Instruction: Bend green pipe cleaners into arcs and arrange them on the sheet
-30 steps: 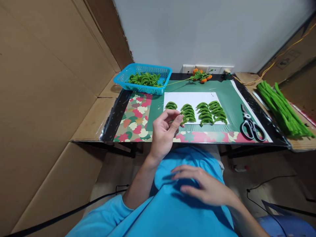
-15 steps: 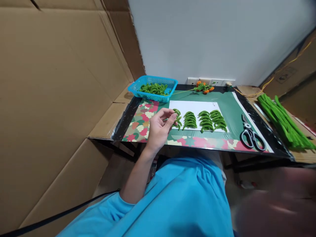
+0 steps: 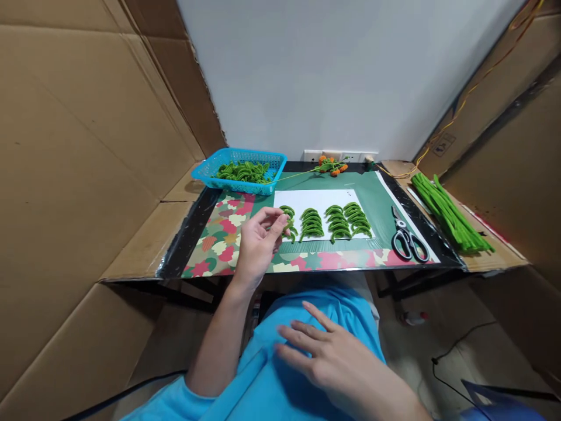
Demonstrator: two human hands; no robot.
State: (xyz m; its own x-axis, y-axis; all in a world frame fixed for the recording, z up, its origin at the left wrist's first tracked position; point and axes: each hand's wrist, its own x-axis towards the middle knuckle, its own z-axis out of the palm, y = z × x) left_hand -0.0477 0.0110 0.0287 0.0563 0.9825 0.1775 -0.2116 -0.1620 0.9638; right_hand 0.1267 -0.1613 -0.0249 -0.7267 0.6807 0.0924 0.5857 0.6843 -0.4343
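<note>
My left hand (image 3: 258, 244) is raised over the front left of the table, its fingertips pinched on a bent green pipe-cleaner piece (image 3: 290, 229) at the leftmost row on the white sheet (image 3: 322, 199). Rows of curved green pieces (image 3: 337, 221) lie side by side on that sheet. My right hand (image 3: 337, 361) rests flat on my lap over blue cloth, fingers spread, holding nothing.
A blue basket (image 3: 240, 169) of green bent pieces stands at the back left. Scissors (image 3: 408, 241) lie at the right on the green mat. A bundle of straight green pipe cleaners (image 3: 450, 214) lies at the far right. An orange and green craft stem (image 3: 329, 166) lies by the wall. Cardboard walls enclose both sides.
My right hand, a blur at the lower right before, now lies flat on my lap. My left hand stays pinched at the leftmost row. The camera view shifted.
</note>
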